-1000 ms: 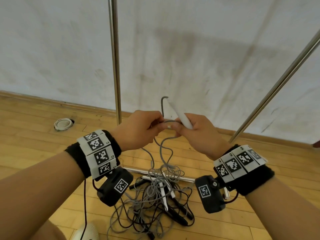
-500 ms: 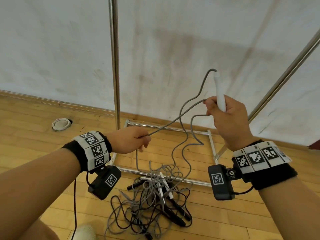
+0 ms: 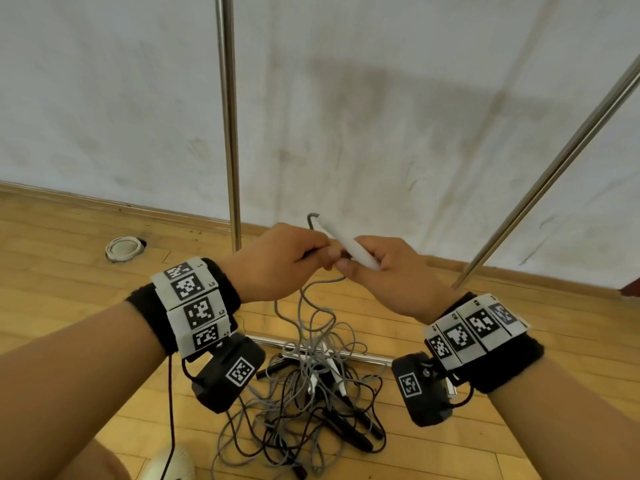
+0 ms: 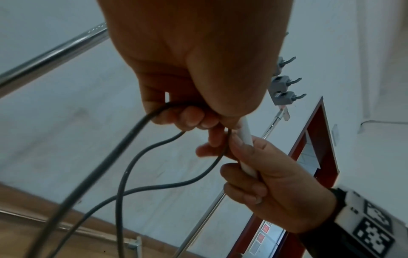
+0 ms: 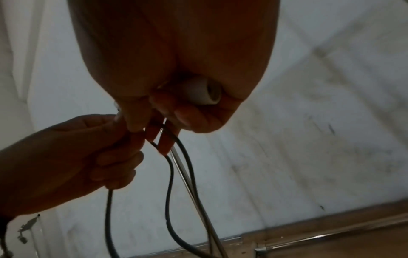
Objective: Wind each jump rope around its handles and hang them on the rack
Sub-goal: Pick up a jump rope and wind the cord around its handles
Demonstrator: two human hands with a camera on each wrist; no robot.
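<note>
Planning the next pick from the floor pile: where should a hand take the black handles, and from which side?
Take the black handles mid-shaft, from above and the right: their ends stick out lower right of the pile of cords, while cords cross their upper parts.

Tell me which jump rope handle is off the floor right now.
The white handle gripped in the right hand; the other white and black handles lie in the floor tangle.

Shiny metal rack [image 3: 227,116], smooth white plastic handle [image 3: 349,247], wooden floor [image 3: 62,278].
</note>
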